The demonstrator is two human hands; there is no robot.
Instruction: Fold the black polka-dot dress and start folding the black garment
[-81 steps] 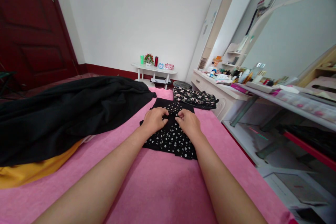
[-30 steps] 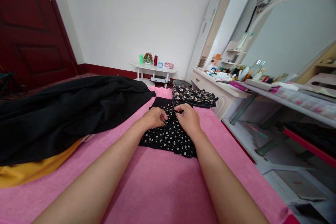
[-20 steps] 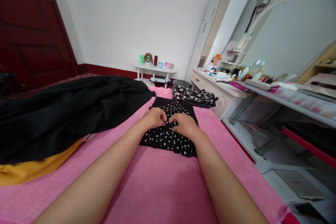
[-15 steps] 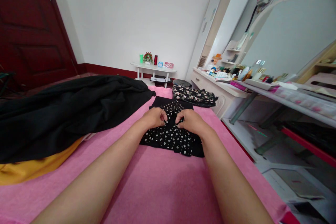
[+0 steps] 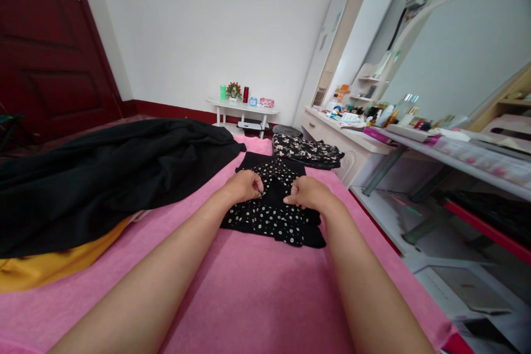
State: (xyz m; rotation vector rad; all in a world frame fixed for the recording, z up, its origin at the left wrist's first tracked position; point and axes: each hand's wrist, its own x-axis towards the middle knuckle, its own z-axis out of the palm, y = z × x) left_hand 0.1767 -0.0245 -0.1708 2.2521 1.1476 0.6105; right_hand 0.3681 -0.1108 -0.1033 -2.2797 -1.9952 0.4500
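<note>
A black garment with a white dotted print [image 5: 263, 221] lies on the bed, with plain black cloth under and around it. My left hand [image 5: 245, 185] pinches a fold of the dotted garment near its middle. To its right, my right hand [image 5: 307, 193] has its fingers curled at the other side of the plain black opening, on the garment's edge; the exact grip is partly hidden. Between my two hands shows a plain black patch of the cloth.
The bed carries a pink cover [image 5: 257, 287]. A large black cloth [image 5: 116, 171] with a yellow cloth [image 5: 66, 260] under it lies at left. A folded floral garment [image 5: 307, 150] sits behind. A cluttered dressing table [image 5: 352, 135] stands on the right.
My right hand has moved slightly to the right, drawing apart from my left hand. The plain black patch between them is wider. My left hand has hardly moved.
</note>
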